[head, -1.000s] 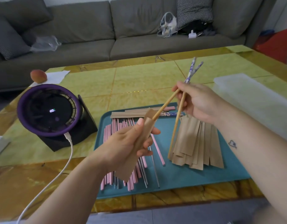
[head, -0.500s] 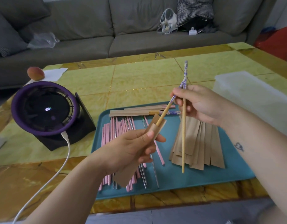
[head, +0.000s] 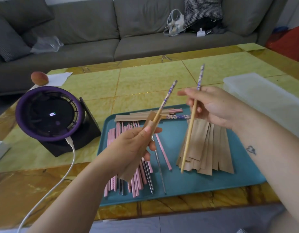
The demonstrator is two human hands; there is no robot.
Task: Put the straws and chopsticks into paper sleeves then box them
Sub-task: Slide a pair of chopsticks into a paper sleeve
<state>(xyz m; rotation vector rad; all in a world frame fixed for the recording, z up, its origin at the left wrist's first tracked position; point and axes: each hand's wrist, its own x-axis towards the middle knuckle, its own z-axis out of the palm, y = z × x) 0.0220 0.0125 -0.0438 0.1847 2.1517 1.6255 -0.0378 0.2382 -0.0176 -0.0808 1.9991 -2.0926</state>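
My left hand grips a brown paper sleeve over the teal tray. One chopstick with a purple patterned top stands partly inside that sleeve, free of my right hand. My right hand holds the second chopstick, its bare tip pointing down over the stack of empty sleeves. Pink and metal straws lie on the tray's left half. At the tray's back edge lie filled sleeves. A translucent plastic box sits to the right of the tray.
A purple-rimmed desk fan with a white cable stands left of the tray. A peach on white paper lies at the table's far left. Behind the table is a grey sofa with bags and cushions.
My right hand let go of one chopstick, which now sits deeper in the sleeve. It moved right, keeping only the second chopstick.
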